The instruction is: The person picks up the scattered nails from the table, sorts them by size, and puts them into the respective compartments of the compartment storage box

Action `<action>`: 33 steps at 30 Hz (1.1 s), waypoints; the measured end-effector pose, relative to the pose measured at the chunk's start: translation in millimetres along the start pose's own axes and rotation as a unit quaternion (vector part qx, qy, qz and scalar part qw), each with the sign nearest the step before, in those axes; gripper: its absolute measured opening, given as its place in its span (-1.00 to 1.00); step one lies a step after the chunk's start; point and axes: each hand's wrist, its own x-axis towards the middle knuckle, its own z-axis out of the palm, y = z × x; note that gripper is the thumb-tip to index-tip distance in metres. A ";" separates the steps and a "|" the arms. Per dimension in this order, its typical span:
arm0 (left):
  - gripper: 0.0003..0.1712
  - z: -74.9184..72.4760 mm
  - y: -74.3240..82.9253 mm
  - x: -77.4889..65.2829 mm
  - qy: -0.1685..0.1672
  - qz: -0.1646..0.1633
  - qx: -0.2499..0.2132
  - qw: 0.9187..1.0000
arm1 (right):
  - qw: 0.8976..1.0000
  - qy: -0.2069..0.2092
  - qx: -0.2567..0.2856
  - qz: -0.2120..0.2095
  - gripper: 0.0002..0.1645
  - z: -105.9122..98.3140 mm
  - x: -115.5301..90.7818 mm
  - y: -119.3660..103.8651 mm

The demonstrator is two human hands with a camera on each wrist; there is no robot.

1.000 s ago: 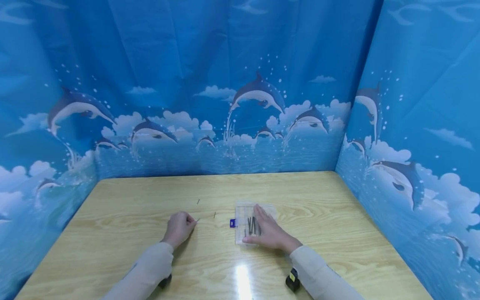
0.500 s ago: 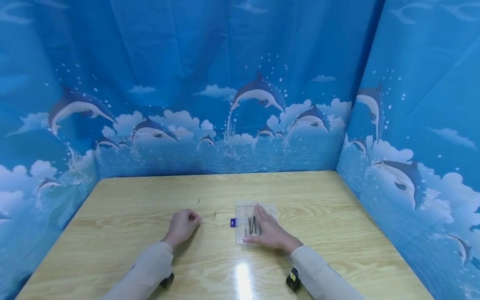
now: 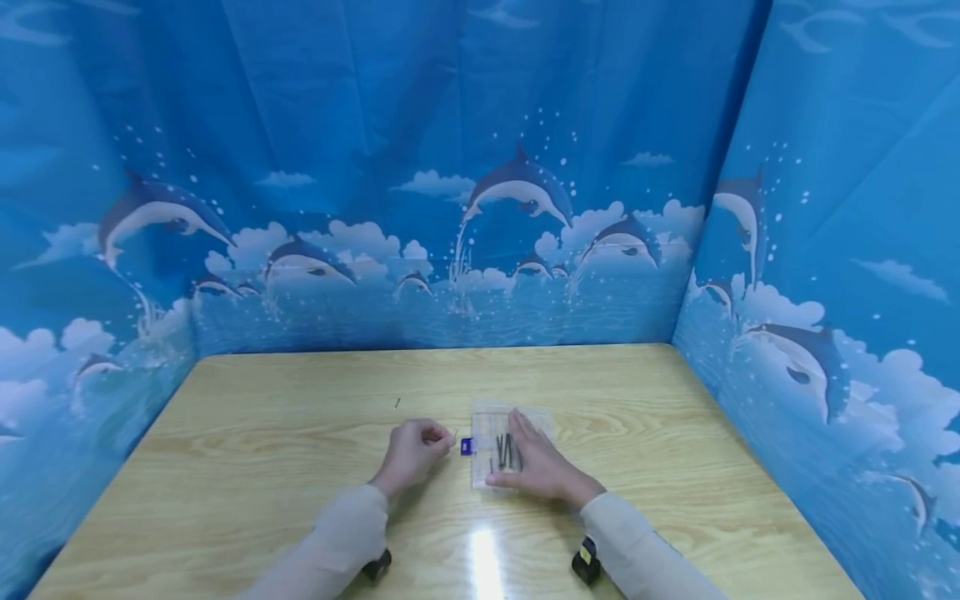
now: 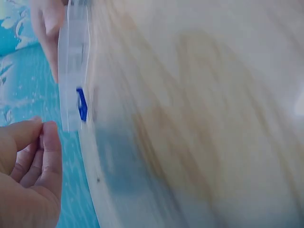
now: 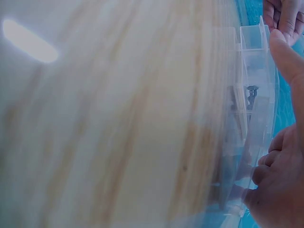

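My left hand [image 3: 417, 452] pinches a small thin nail [image 3: 455, 434] between thumb and fingertips, just left of the box's blue latch [image 3: 467, 447]. In the left wrist view, that hand [image 4: 35, 166] has thumb and index finger together; the nail cannot be made out there. My right hand [image 3: 542, 467] holds a clear compartmented plastic box [image 3: 483, 417], fingers across it and thumb at its near side. Several dark screws [image 3: 504, 450] lie in the box, partly hidden by the right hand. Another small nail [image 3: 397, 402] lies on the table beyond my left hand.
The box stands on a light wood-grain table [image 3: 285, 433]. Blue dolphin-print curtains [image 3: 420, 167] close off the back and sides. A black device [image 3: 587, 560] is on the right wrist and another [image 3: 377, 565] on the left.
My left hand has moved right toward the box. The nail that lay between hand and box no longer shows on the table. My right hand has stayed on the box.
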 end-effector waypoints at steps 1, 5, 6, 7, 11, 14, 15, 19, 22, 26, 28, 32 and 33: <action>-0.94 3.1 1.1 -0.5 -0.007 0.006 0.000 1.000 | 1.000 0.001 0.000 -0.001 0.37 0.0 -0.1 0.2; -0.94 12.3 4.4 -1.8 -0.034 0.044 0.007 0.998 | 1.000 0.005 0.000 -0.003 0.37 0.4 -0.2 0.1; -0.94 14.2 4.5 -1.9 -0.042 0.057 0.011 0.997 | 1.000 0.005 0.000 -0.003 0.37 0.4 -0.3 -0.1; -0.94 16.0 4.6 -2.0 -0.048 0.067 0.016 0.996 | 1.000 0.005 0.000 -0.003 0.38 0.4 -0.4 -0.4; -0.95 21.9 5.4 -2.2 -0.069 0.091 0.029 0.993 | 1.000 0.004 0.000 -0.001 0.37 0.3 -0.9 -0.5; -0.95 24.8 6.9 -2.6 -0.075 0.103 0.036 0.991 | 1.000 0.006 0.004 -0.004 0.36 -0.1 -1.0 -0.5; -0.96 25.5 7.4 -2.6 -0.077 0.108 0.040 0.990 | 1.000 0.005 0.004 -0.003 0.35 -0.1 -0.9 -0.3; -0.96 27.3 9.8 -2.9 -0.077 0.125 0.065 0.987 | 1.000 0.002 0.008 -0.002 0.35 0.3 -0.2 0.9; -0.96 28.0 11.9 -3.2 -0.077 0.124 0.074 0.987 | 1.000 0.001 0.008 -0.002 0.34 0.3 -0.2 1.0; -0.95 28.7 13.6 -3.4 -0.074 0.119 0.078 0.987 | 1.000 0.004 0.013 -0.006 0.33 0.0 -0.8 0.3; -0.94 29.2 13.6 -3.5 -0.073 0.114 0.077 0.988 | 1.000 0.003 0.016 -0.006 0.34 -0.3 -1.1 0.1; -0.93 29.9 12.8 -4.2 -0.070 0.108 0.076 0.989 | 1.000 0.004 0.018 -0.007 0.34 0.0 -1.1 0.4; -0.93 29.7 12.7 -4.5 -0.069 0.108 0.075 0.989 | 1.000 0.003 0.016 -0.005 0.35 0.1 -1.1 0.5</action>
